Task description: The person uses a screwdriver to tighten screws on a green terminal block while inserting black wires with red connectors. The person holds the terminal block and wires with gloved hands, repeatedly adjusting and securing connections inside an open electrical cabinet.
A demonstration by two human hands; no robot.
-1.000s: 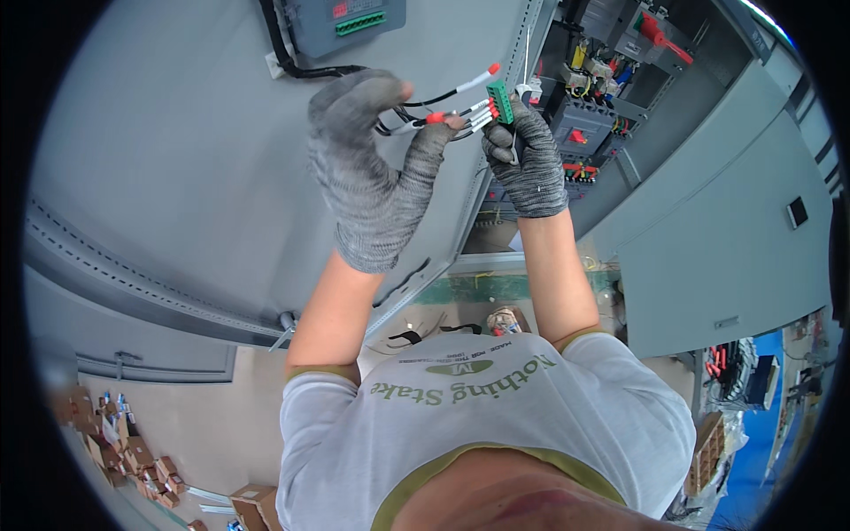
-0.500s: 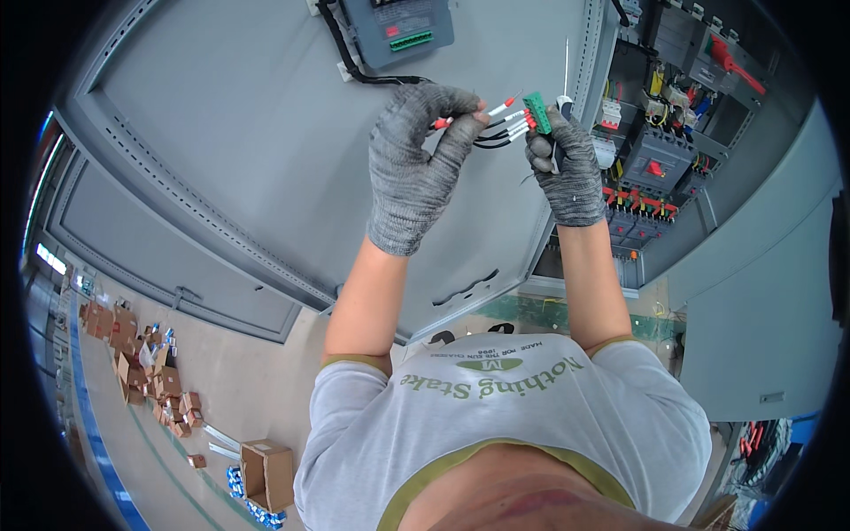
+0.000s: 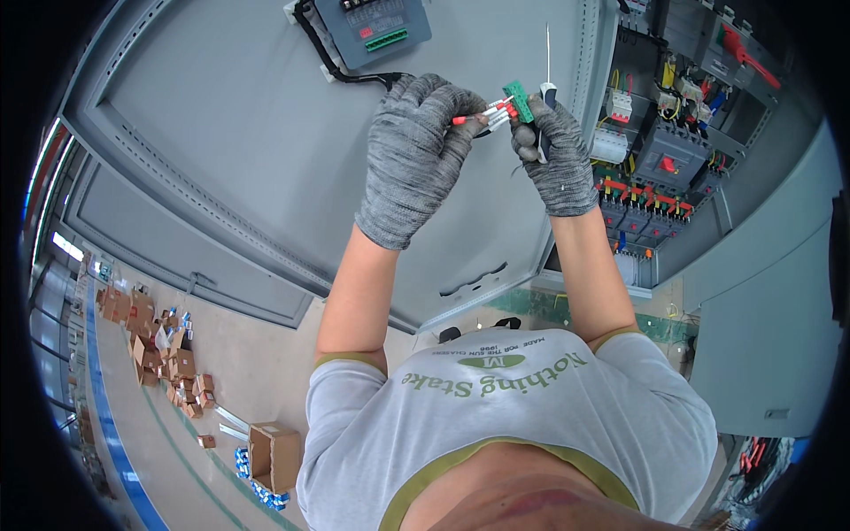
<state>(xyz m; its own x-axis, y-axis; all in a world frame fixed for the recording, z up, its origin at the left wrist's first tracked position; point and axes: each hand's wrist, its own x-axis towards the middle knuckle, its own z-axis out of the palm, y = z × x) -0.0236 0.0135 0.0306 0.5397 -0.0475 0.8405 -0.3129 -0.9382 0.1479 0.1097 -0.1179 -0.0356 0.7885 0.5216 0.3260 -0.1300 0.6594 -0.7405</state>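
Note:
My left hand point(image 3: 414, 152), in a grey knit glove with bare fingertips, pinches wires point(image 3: 498, 113) that carry white sleeves and red ends. Their tips meet a green terminal block point(image 3: 519, 102). The gloved right hand point(image 3: 558, 150) holds that block at its fingertips. Against the same palm rests a screwdriver point(image 3: 546, 97), its thin shaft pointing up and its dark and white handle under my fingers. Above the left hand, a grey meter unit point(image 3: 372, 31) with a green connector is mounted on the cabinet door point(image 3: 266, 150). A black cable bundle point(image 3: 341, 66) runs from it toward my left hand.
At the right, the open cabinet holds circuit breakers point(image 3: 666, 159) with red levers and coloured wiring. A grey panel point(image 3: 761, 327) stands at the far right. Cardboard boxes point(image 3: 181, 363) lie on the floor at lower left, with an open box point(image 3: 273, 456) nearer me.
The left hand has closed in on the green block, and a wire that stuck out apart now lies at it with the others. The right hand has shifted slightly left with block and screwdriver.

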